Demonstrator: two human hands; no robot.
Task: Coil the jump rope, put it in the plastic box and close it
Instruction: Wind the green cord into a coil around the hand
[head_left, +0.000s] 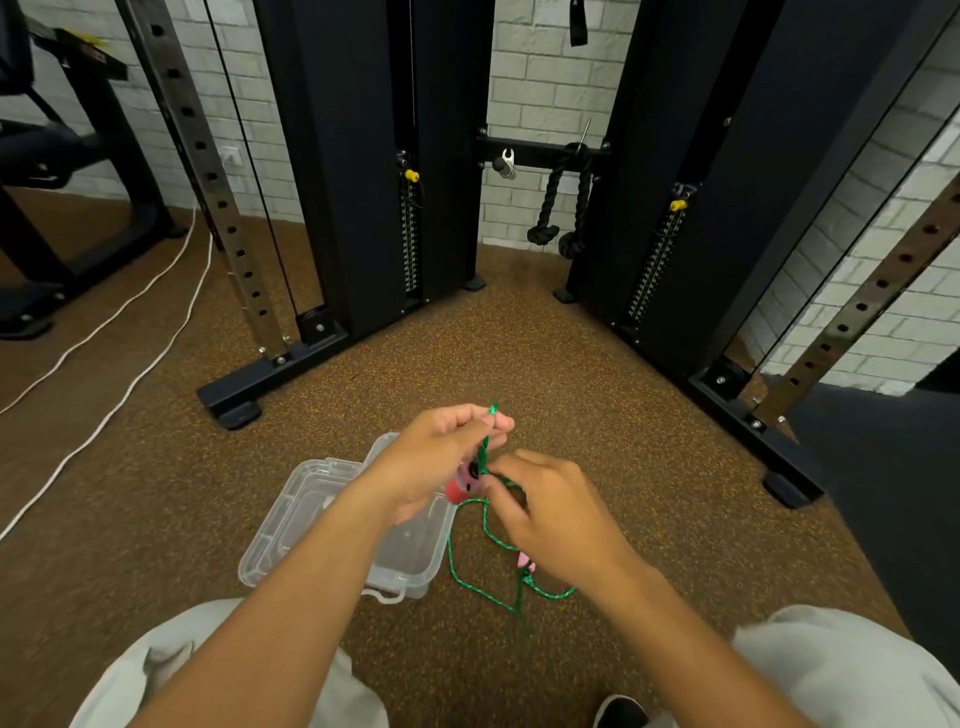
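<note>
Left hand (441, 457) fingers pinching green jump rope (485, 525) and pink handle; right hand (550, 514) fingers pinching rope beside open plastic box (410, 566).

bare forearms with no sleeves, light grey trousers (852, 670) over both knees, and a black shoe (621, 712) below

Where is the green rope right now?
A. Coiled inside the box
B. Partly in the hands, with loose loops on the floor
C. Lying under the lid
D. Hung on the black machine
B: both hands pinch the rope near its pink handle, and loops trail on the floor beside the open box.
</note>
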